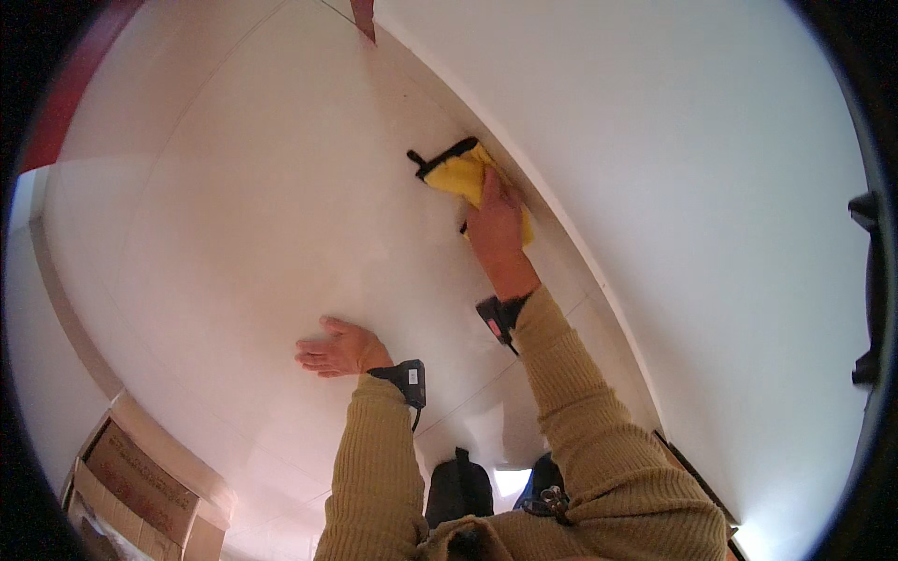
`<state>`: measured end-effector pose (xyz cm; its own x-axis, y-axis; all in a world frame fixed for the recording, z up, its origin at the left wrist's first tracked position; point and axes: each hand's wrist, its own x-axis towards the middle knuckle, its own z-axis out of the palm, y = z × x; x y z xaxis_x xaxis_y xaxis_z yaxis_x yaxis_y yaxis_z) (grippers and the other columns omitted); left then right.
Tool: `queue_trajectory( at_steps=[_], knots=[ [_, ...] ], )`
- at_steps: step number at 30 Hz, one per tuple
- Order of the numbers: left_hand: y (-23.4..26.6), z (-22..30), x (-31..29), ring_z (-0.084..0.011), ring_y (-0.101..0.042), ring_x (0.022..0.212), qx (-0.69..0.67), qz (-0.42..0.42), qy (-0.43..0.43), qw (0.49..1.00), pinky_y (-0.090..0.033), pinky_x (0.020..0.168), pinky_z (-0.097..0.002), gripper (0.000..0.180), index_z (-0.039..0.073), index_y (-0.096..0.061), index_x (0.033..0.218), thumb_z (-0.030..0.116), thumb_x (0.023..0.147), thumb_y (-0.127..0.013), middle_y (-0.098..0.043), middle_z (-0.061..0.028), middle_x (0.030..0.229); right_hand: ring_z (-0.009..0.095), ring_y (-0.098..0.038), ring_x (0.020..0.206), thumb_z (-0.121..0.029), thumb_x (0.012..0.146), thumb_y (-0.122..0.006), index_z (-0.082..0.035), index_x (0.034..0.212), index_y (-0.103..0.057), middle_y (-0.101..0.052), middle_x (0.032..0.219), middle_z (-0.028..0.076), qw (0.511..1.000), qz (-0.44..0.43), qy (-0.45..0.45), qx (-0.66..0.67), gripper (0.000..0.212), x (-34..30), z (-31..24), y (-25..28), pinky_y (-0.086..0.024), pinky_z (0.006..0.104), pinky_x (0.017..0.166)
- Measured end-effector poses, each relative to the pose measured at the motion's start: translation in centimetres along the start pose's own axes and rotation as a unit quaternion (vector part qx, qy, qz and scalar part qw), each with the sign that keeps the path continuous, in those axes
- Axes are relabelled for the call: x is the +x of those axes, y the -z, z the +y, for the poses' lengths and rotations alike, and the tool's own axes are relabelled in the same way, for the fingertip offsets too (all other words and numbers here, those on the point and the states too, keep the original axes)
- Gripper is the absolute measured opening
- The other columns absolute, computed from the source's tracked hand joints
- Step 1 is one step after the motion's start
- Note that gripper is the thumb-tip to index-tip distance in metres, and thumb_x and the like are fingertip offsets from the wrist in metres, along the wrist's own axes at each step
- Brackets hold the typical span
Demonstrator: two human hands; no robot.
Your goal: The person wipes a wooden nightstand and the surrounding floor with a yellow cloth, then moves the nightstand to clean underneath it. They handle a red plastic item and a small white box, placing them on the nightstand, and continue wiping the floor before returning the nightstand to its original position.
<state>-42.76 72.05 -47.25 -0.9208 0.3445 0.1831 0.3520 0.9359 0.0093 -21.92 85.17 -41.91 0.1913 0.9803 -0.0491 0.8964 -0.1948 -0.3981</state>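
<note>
A yellow cloth (pixel 456 175) with black edging and a small black loop lies on the pale tiled floor, close to the foot of the white wall. My right hand (pixel 496 224) grips it from above, with part of the cloth showing past the fingers on both sides. My left hand (pixel 342 349) is held low in front of me, fingers stretched out together and thumb apart, with nothing in it. Whether it touches the floor I cannot tell. A small black device with a cable sits at each wrist.
The white wall (pixel 711 187) runs along my right, with a baseboard (pixel 599 271) at its foot. Open cardboard boxes (pixel 140 481) stand at the lower left by another wall. Red surfaces (pixel 79 98) show at the far left and top. My dark shoes (pixel 460 488) are below.
</note>
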Motion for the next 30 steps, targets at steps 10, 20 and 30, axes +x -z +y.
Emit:
queue_trajectory(
  at_steps=[10, 20, 30],
  knots=[
    [1.6, 0.6, -0.1, -0.0376, -0.021, 0.129, -0.039, -0.066, 0.041, 0.996, -0.017, 0.104, -0.0488, 0.067, 0.002, -0.027, 0.133, 0.051, 0.088, -0.035, -0.022, -0.0218, 0.139, 0.035, -0.048, 0.103, -0.005, 0.076, -0.049, 0.003, 0.115, -0.047, -0.048, 0.119, 0.021, 0.956, 0.193, 0.218, 0.039, 0.039, 18.8, -12.4, -7.7, -0.034, 0.0392, 0.095],
    [2.2, 1.3, -0.1, -0.0375, -0.026, 0.126, -0.020, -0.038, 0.002, 0.999, -0.024, 0.100, -0.0505, 0.066, 0.000, -0.029, 0.131, 0.049, 0.088, -0.037, -0.025, -0.0249, 0.136, 0.036, -0.056, 0.088, -0.011, 0.083, -0.047, 0.003, 0.090, -0.059, -0.057, 0.097, 0.022, 0.968, 0.121, 0.166, 0.146, 0.019, 20.0, -14.3, -6.4, -0.044, 0.0417, 0.079],
    [2.6, 1.9, 0.4, -0.0359, -0.038, 0.113, -0.023, -0.034, -0.021, 0.999, -0.031, 0.092, -0.0474, 0.063, -0.001, -0.035, 0.122, 0.050, 0.086, -0.038, -0.036, -0.0226, 0.124, 0.035, -0.045, 0.110, -0.002, 0.073, -0.048, 0.000, 0.116, -0.046, -0.048, 0.121, 0.019, 0.993, 0.038, 0.109, 0.016, 0.043, 1.4, 1.0, 0.5, -0.033, 0.0427, 0.097]
  ],
)
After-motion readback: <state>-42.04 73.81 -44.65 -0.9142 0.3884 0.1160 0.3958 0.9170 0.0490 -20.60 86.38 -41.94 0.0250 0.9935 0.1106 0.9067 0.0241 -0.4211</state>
